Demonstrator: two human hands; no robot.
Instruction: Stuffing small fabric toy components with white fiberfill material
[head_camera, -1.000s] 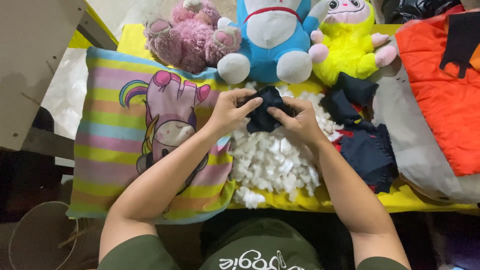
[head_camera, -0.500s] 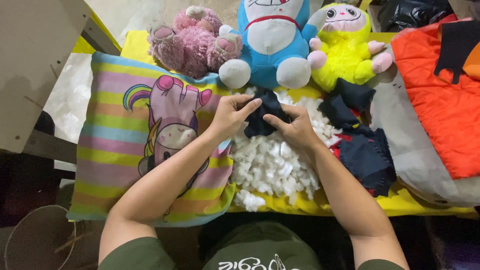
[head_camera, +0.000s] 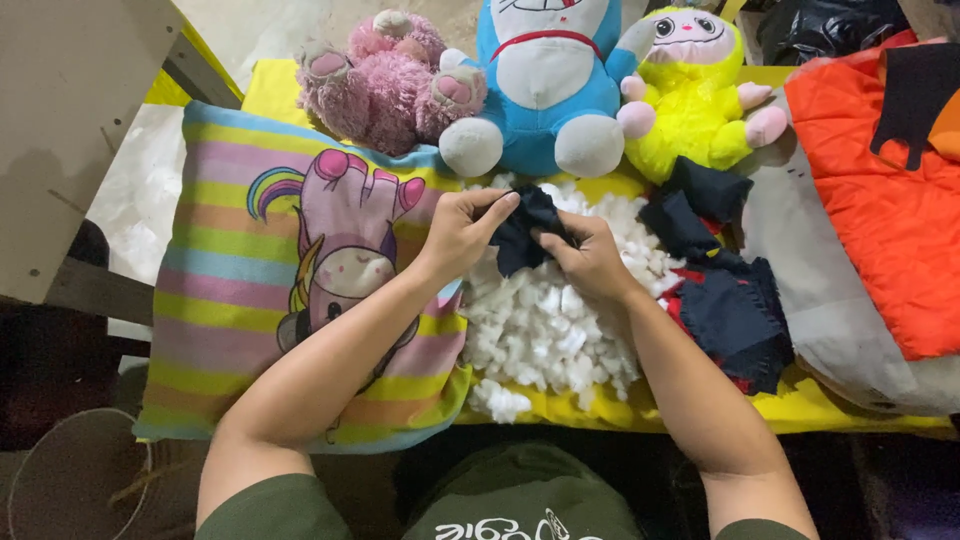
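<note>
- Both your hands are on the dark cloth (head_camera: 527, 232), right over the top edge of the stuffing (head_camera: 545, 330) pile. Not much has changed in the last second: same spot, same two-handed hold.
- Your left hand (head_camera: 462, 232) is pinched closed on the cloth's upper left edge, thumb and fingertips (head_camera: 508, 203) clamped on the fabric. Compared to a moment ago it looks a bit more stretched out along that top edge.
- Your right hand (head_camera: 592, 258) is closed on the cloth's right side, fingers curled in. Can't tell if any fluff is trapped under them, the palm hides it.
- The cloth looks slightly more bunched and lifted off the pile than it was, like you've been working it between your fingers rather than moving it anywhere. So my read is you're mid-step, still fiddling with the piece, not starting something new.
- The rest hasn't budged: striped pillow (head_camera: 290, 290) under your left forearm, more dark scraps (head_camera: 730, 310) just right of the fluff, pink plush (head_camera: 385, 80), blue plush (head_camera: 545, 90) and yellow plush (head_camera: 700, 100) lined up at the back, orange fabric (head_camera: 880, 220) off to the right.
- It all sits on a yellow cover (head_camera: 800, 405).
</note>
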